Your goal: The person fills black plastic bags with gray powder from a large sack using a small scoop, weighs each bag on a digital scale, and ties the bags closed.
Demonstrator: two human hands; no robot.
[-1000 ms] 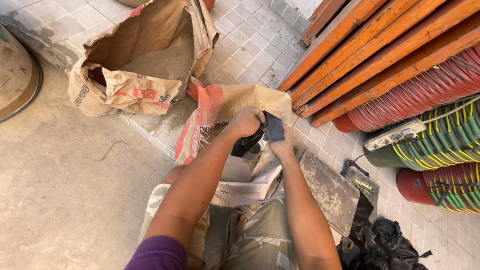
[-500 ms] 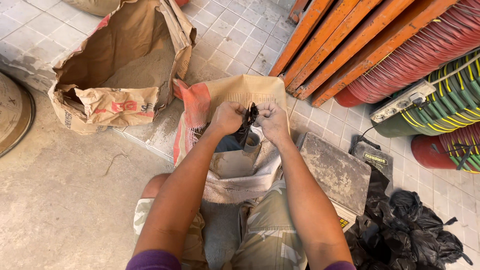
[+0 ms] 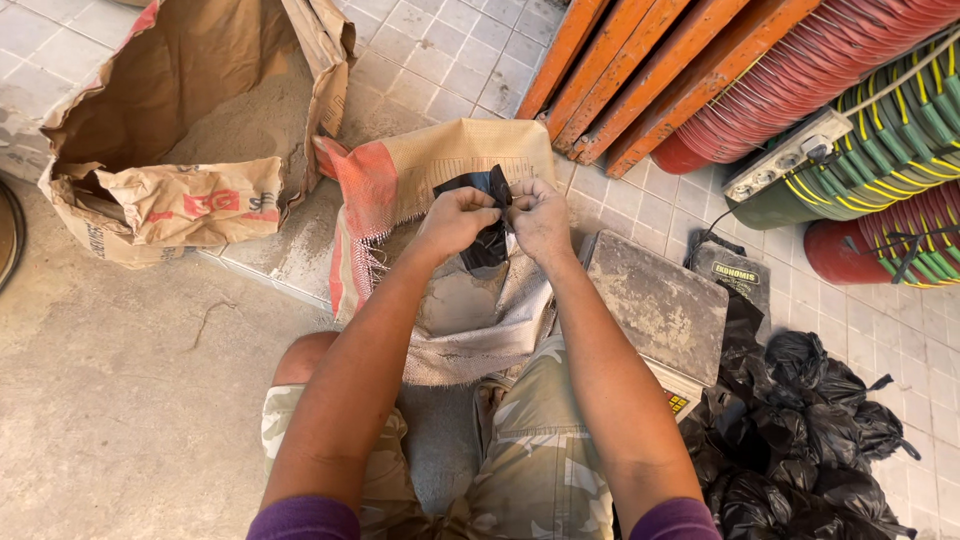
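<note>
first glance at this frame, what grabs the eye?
Both hands, left hand and right hand, pinch a small black plastic bag at centre, above a woven sack. A torn paper sack of sand lies open at upper left, and tied black bags pile up at lower right.

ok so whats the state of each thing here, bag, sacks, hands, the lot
black plastic bag: pinched at its top by both hands, hanging over the woven sack
left hand: closed on the bag
right hand: closed on the bag
woven sack: open, rim folded down
paper sack: torn open, lying down, sandy powder inside
tied black bags: knotted shut, piled on the floor
weighing scale: dusty platform, nothing on it
</note>
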